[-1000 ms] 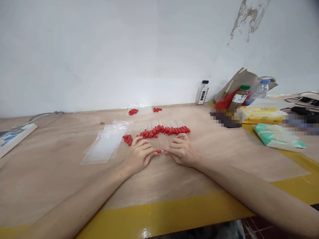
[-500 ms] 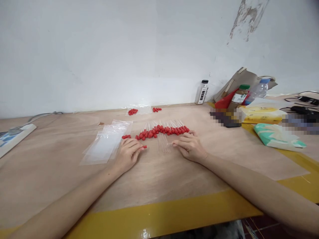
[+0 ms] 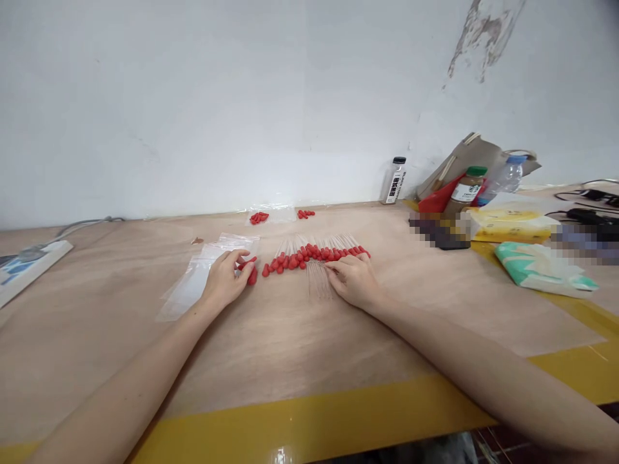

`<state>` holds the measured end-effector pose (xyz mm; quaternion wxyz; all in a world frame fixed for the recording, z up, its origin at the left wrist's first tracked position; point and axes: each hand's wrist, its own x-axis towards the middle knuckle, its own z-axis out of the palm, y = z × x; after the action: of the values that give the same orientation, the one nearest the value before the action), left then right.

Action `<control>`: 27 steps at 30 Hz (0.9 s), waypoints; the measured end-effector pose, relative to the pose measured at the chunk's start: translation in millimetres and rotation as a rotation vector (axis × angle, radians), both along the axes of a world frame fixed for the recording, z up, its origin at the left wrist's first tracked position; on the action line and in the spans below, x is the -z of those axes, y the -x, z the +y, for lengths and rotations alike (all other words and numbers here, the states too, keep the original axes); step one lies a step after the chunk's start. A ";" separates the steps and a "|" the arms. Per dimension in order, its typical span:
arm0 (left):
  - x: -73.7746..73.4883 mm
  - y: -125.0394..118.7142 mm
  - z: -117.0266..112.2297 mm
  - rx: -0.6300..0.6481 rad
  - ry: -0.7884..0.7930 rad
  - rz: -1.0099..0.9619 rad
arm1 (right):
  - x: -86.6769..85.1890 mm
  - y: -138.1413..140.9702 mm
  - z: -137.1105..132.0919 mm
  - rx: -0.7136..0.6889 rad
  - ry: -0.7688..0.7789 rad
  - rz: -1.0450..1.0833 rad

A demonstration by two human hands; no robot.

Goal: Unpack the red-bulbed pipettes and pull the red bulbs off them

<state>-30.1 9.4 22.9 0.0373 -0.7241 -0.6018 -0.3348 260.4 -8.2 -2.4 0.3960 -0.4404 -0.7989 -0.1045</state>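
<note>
Small red drop-shaped pieces (image 3: pixel 252 276) lie by the fingertips of my left hand (image 3: pixel 225 278), whose thumb and fingers are apart around them. To the right stretches a row of red-tipped clear sticks (image 3: pixel 293 261), their thin shafts pointing toward the wall. Loose thin clear sticks (image 3: pixel 316 283) lie in front of that row. My right hand (image 3: pixel 356 280) rests at their upper end with thumb and forefinger pinched on a thin clear stick. Its other fingers touch the right end of the red row.
Flat clear plastic bags (image 3: pixel 193 283) lie left of my left hand. More red pieces (image 3: pixel 260 218) sit near the wall. A power strip (image 3: pixel 36 270) is at far left. Bottles (image 3: pixel 396 180), a tissue pack (image 3: pixel 507 225) and a green-white packet (image 3: pixel 544 269) stand at right.
My left hand has moved left to the loose red pieces; the one it pinched no longer shows apart. My right hand has shifted slightly left and away from me, onto the loose sticks.
</note>
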 end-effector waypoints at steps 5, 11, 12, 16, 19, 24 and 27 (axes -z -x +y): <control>-0.7 -6.5 -5.8 0.019 -0.047 0.044 | 1.0 5.1 -1.8 -0.021 0.017 -0.081; -3.9 -30.1 -13.4 0.130 -0.108 0.244 | -5.4 5.0 -7.9 -0.066 0.067 -0.156; -3.9 -34.5 -11.7 0.137 -0.105 0.273 | -6.3 4.9 -8.4 -0.075 0.074 -0.171; -4.6 -49.9 2.7 0.077 -0.072 0.288 | -8.9 4.5 -9.6 -0.102 0.113 -0.230; -5.2 -58.8 14.3 0.015 -0.012 0.244 | -9.2 4.2 -9.6 -0.098 0.115 -0.214; -4.5 -66.6 23.6 -0.080 0.057 0.142 | -6.9 3.4 -7.1 -0.035 0.098 -0.075; -7.2 -64.6 20.9 -0.126 0.046 0.041 | -4.7 2.4 -4.6 0.010 0.087 0.012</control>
<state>34.6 30.2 30.1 0.0541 -0.6923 -0.6527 -0.3030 258.0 -12.7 2.2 0.3808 -0.4617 -0.7982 -0.0690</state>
